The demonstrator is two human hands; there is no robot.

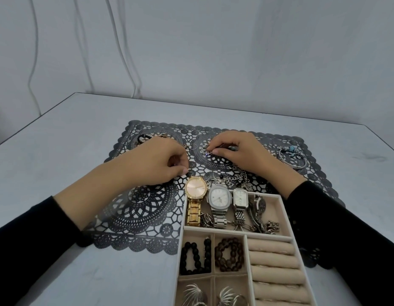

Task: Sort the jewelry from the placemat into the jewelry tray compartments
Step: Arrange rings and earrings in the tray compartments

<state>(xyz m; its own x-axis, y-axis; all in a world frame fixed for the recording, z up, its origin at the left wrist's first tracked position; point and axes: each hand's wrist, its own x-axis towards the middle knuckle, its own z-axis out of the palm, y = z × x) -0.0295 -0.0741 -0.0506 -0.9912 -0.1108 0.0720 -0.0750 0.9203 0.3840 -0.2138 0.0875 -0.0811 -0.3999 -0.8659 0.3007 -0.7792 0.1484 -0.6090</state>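
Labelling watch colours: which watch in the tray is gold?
The leftmost watch, with the round face and stone-set bezel; the others beside it are silver or dark.

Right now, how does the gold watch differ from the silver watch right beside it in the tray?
The gold watch has a round, pinkish dial; the silver watch has a squarish, white one. The gold watch's bezel looks stone-set; the silver watch's is plain. Both lie face up in the far compartment of the jewelry tray, on metal link bands.
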